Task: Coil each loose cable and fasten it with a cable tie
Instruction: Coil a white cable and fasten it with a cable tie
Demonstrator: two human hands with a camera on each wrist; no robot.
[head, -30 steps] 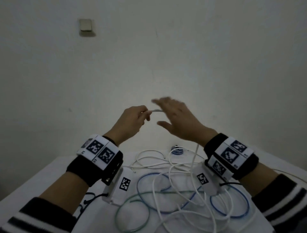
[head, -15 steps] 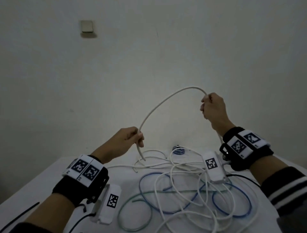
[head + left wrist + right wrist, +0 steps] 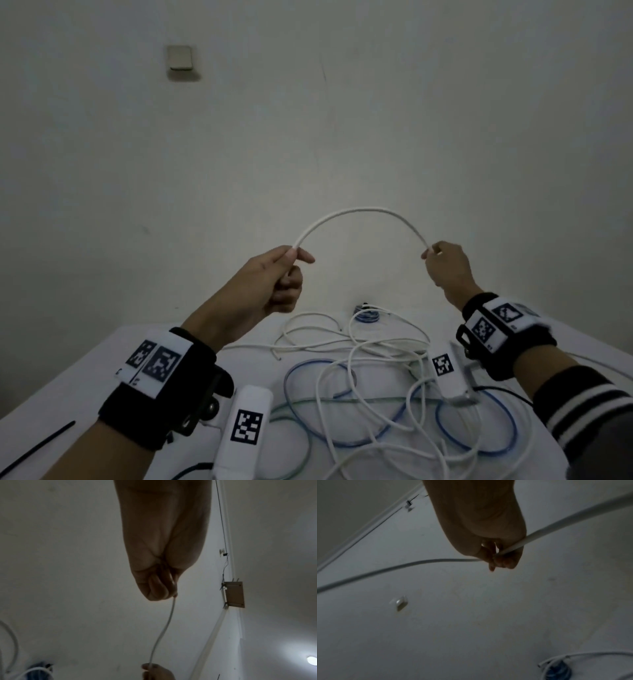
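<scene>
A white cable (image 3: 359, 210) arches in the air between my two hands, above the table. My left hand (image 3: 291, 260) pinches one end of the arch, fingers curled round it (image 3: 173, 586). My right hand (image 3: 431, 253) pinches the other end (image 3: 496, 555), and the cable runs on past the wrist (image 3: 573, 517). Below lies a tangle of loose white cables (image 3: 363, 346), blue cables (image 3: 476, 448) and a greenish one (image 3: 305, 404) on the white table (image 3: 68, 387). A black cable tie (image 3: 37, 445) lies at the table's left front.
A small coiled blue bundle (image 3: 366, 313) sits at the table's far edge against the wall. A wall plate (image 3: 180, 58) is high on the left. The table's left edge slopes away near my left forearm. White tagged devices hang under both wrists.
My left hand has risen and both hands now sit at about the same height. The cable arch between them has become shorter and more even; the loose tail below my left hand is gone.
</scene>
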